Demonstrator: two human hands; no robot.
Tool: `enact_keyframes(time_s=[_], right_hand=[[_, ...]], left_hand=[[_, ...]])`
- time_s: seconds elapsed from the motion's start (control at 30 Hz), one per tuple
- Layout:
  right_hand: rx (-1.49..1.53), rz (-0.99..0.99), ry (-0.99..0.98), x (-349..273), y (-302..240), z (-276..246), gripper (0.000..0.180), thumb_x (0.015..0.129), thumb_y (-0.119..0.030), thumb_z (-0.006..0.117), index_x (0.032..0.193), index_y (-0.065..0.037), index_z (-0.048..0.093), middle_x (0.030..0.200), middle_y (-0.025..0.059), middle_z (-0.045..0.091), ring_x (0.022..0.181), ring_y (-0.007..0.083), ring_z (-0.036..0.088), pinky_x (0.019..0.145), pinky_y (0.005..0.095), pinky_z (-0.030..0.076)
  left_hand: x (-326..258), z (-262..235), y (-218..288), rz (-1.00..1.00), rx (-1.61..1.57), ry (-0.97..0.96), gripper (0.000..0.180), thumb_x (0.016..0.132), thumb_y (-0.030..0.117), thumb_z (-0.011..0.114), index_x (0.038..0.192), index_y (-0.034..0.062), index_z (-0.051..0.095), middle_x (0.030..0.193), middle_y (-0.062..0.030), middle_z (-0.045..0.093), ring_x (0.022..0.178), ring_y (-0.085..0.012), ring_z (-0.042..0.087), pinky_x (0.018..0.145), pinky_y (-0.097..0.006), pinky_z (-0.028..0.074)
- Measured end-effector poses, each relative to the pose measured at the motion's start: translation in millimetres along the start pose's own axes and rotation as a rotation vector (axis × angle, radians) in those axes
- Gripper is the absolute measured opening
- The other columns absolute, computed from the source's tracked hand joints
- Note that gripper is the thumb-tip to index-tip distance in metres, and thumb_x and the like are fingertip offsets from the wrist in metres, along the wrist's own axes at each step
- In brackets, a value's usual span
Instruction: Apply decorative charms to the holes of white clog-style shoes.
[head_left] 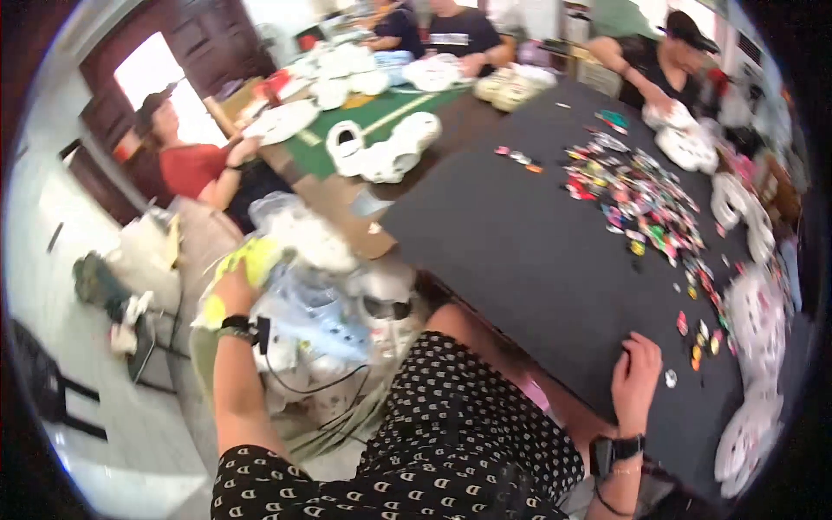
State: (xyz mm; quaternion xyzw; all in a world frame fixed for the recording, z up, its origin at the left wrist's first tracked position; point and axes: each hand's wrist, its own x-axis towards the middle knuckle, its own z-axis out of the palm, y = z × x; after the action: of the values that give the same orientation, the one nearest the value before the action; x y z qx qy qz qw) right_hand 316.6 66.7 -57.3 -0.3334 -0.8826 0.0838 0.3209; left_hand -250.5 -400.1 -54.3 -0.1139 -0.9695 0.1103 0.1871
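My left hand [232, 293] reaches down into an open sack [206, 351] at my left. It grips a bright yellow clog [253, 258]; its fingertips are blurred and partly hidden. Beside it in the sack lie a light blue clog [334, 325] in clear plastic and several white clogs [316, 243]. My right hand [637, 368] rests on the near edge of a dark table [511, 234], fingers loosely bent and apart, holding nothing. Just right of it are a small white charm [670, 378] and several colourful charms [698, 351].
A big pile of small charms [633, 195] covers the table's far right. White clogs [754, 321] line its right edge. A white pair [386, 147] stands on a green mat [316, 152]. People work around: one in red [192, 165] at left, one in black [659, 74] at right.
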Motion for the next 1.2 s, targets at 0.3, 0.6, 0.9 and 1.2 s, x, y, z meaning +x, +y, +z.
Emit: enact_keyframes(time_s=[0.3, 0.6, 0.9, 1.2], right_hand=[[-0.012, -0.029, -0.058, 3.1, -6.9, 9.7, 0.019, 0.086, 0.000, 0.055, 0.105, 0.000, 0.057, 0.120, 0.0167, 0.057, 0.112, 0.0366, 0.052, 0.098, 0.0457, 0.040], [0.141, 0.037, 0.042, 13.3, 0.2, 8.7, 0.042, 0.074, -0.004, 0.069, 0.115, -0.004, 0.057, 0.125, 0.0175, 0.057, 0.116, 0.0378, 0.052, 0.100, 0.0454, 0.042], [0.398, -0.284, 0.079, 33.6, -61.0, -104.1, 0.117, 0.057, -0.015, 0.090, 0.153, -0.020, 0.023, 0.155, 0.0304, 0.013, 0.138, 0.0472, 0.030, 0.107, 0.0503, 0.035], [0.095, -0.312, 0.013, 30.8, -57.9, -157.9, 0.078, 0.065, -0.007, 0.075, 0.138, -0.023, 0.052, 0.126, 0.0148, 0.049, 0.113, 0.0371, 0.049, 0.098, 0.0454, 0.041]], left_hand=[[-30.6, -181.4, -62.2, -0.050, -0.563, 0.443, 0.070, 0.070, 0.017, 0.074, 0.137, 0.0146, 0.055, 0.117, -0.0183, 0.067, 0.107, -0.0328, 0.065, 0.094, -0.040, 0.050], [-47.2, -262.2, 100.7, 0.570, -0.455, 0.674, 0.070, 0.069, 0.005, 0.074, 0.136, 0.0109, 0.056, 0.142, -0.0184, 0.051, 0.129, -0.0358, 0.049, 0.106, -0.046, 0.038], [-142.4, -295.0, 253.2, 1.193, -0.930, 0.335, 0.041, 0.087, 0.020, 0.065, 0.127, 0.0275, 0.059, 0.138, -0.0272, 0.048, 0.121, -0.0480, 0.050, 0.096, -0.061, 0.039], [-157.0, -299.8, 292.5, 1.690, -0.957, 0.482, 0.041, 0.086, 0.023, 0.065, 0.127, 0.0153, 0.060, 0.141, -0.0262, 0.046, 0.127, -0.0454, 0.048, 0.104, -0.056, 0.035]])
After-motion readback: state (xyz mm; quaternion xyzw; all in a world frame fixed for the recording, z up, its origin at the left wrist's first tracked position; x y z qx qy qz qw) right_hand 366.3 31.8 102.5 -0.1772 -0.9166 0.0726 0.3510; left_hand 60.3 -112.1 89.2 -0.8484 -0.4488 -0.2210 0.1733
